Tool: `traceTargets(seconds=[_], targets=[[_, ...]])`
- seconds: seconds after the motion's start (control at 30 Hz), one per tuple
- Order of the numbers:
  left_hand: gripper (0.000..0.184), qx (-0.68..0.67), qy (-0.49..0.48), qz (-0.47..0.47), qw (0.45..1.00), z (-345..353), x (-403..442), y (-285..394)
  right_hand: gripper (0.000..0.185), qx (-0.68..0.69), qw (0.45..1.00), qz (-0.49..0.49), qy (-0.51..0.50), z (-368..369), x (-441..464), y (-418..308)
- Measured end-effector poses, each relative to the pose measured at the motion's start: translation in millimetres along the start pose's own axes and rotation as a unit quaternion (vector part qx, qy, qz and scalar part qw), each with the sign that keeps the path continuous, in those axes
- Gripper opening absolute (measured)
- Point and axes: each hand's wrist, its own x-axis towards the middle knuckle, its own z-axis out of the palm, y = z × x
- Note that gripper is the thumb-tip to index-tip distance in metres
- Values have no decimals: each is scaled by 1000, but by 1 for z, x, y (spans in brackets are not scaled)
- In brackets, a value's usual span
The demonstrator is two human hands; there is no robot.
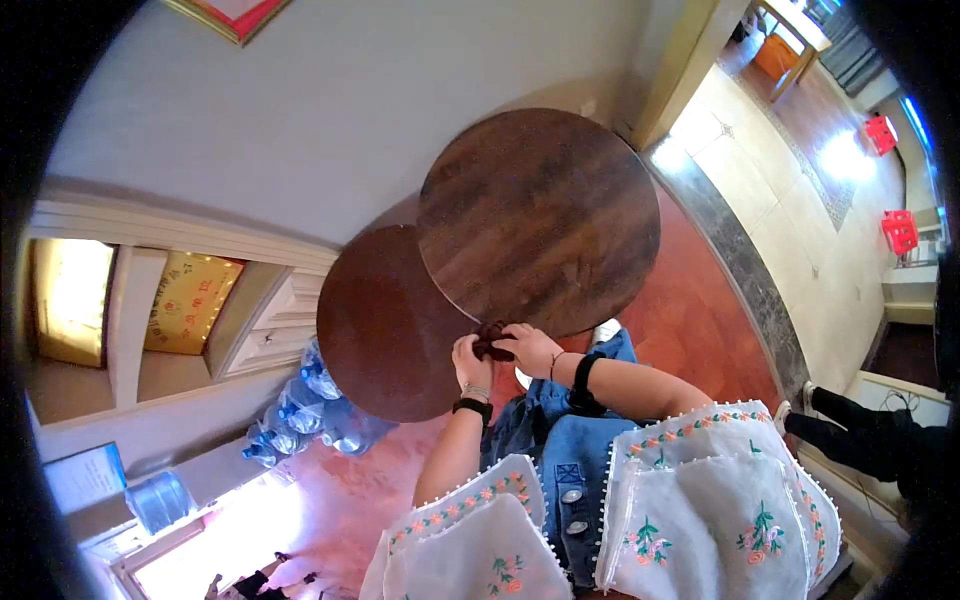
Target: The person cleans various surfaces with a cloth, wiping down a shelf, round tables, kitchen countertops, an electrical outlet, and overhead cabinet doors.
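Observation:
My left hand (468, 363) and my right hand (532, 350) are close together in front of my body. Between them is a small dark brown bunched thing (490, 341), and the fingers of both hands are closed on it. Its kind is hard to make out, and the fingers hide part of it. Just beyond my hands is the near edge of a round dark wood-grain tabletop (540, 215). A second round, plainer brown tabletop (385, 330) lies to the left, partly overlapped by the first.
Several large clear water bottles (300, 415) stand on the floor at the left. A shelf cabinet (140, 330) with a gold plaque (190, 300) lines the left wall. To the right lies a tiled floor (790, 220) with red stools (899, 232). A person's dark-clothed legs (850, 430) are at the right edge.

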Motion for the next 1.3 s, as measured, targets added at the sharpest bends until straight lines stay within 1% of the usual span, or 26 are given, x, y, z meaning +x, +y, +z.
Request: traceTargets(seconds=[0.07, 0.13, 0.17, 0.2, 0.3, 0.33, 0.37, 0.4, 0.43, 0.47, 0.57, 0.67, 0.7, 0.77, 0.8, 0.83, 0.93, 0.97, 1.0, 1.03, 1.07, 1.1, 1.17, 1.2, 1.27, 1.3], targets=[[33, -9, 43, -5, 999, -8, 4, 12, 46, 7, 997, -64, 53, -12, 0, 5], [31, -19, 84, -67, 994, -8, 8, 22, 47, -29, 997, -59, 50, -37, -3, 25], [29, -26, 108, -80, 991, -2, 11, 30, 46, -26, 998, -36, 51, -50, -6, 43], [29, -30, 71, -105, 992, 5, 17, 31, 46, -24, 998, -12, 52, -64, -15, 60], [30, -26, 86, -103, 991, 42, 23, 67, 40, -31, 997, 37, 59, -123, -64, 121], [29, -23, 135, -97, 986, 66, 23, 72, 37, -42, 995, 36, 80, -138, -85, 150], [29, -20, 186, -87, 978, 87, 28, 79, 37, -14, 994, 66, 80, -162, -112, 171], [31, -25, 171, -101, 980, 107, 30, 87, 37, -39, 989, 101, 97, -178, -137, 201], [31, -48, 169, -153, 973, 126, 35, 106, 39, -1, 990, 122, 77, -216, -161, 209], [31, -69, 161, -207, 962, 144, 38, 120, 45, -60, 973, 201, 97, -214, -191, 258], [31, -22, 168, -187, 968, 190, 48, 155, 43, -53, 928, 334, 155, -269, -278, 309], [25, 0, 188, -128, 974, 228, 59, 178, 41, -32, 901, 385, 198, -307, -331, 327], [22, -16, 164, -127, 978, 232, 63, 196, 42, -30, 905, 378, 190, -313, -339, 340], [18, -54, 132, -153, 978, 227, 72, 247, 40, -33, 934, 299, 194, -319, -338, 369], [22, -91, 130, -100, 982, 254, 78, 212, 38, -27, 944, 252, 211, -331, -329, 367], [23, -34, 150, -109, 982, 238, 72, 258, 37, -16, 961, 178, 211, -331, -323, 386], [26, -82, 171, -61, 980, 245, 81, 259, 43, -1, 970, 140, 198, -366, -284, 340], [27, -91, 159, -66, 981, 246, 78, 269, 46, 61, 967, 170, 179, -368, -278, 331], [28, -105, 145, -64, 982, 244, 78, 289, 46, 68, 966, 180, 173, -369, -273, 322], [28, -100, 131, -71, 984, 249, 75, 307, 48, 90, 975, 152, 135, -372, -269, 319], [28, -182, 66, -83, 978, 244, 75, 320, 50, 108, 981, 122, 104, -374, -258, 308], [28, -261, 0, -94, 961, 241, 75, 340, 50, 112, 979, 134, 108, -378, -249, 300], [27, -298, -91, -78, 947, 247, 76, 375, 61, 151, 982, 81, 80, -382, -229, 289], [27, -331, -141, -74, 930, 251, 79, 385, 61, 158, 980, 91, 84, -384, -218, 285], [30, -365, -226, -68, 900, 254, 86, 416, 73, 195, 976, 69, 74, -390, -199, 288], [32, -375, -274, -61, 884, 256, 91, 429, 77, 156, 981, 21, 112, -386, -188, 294]])
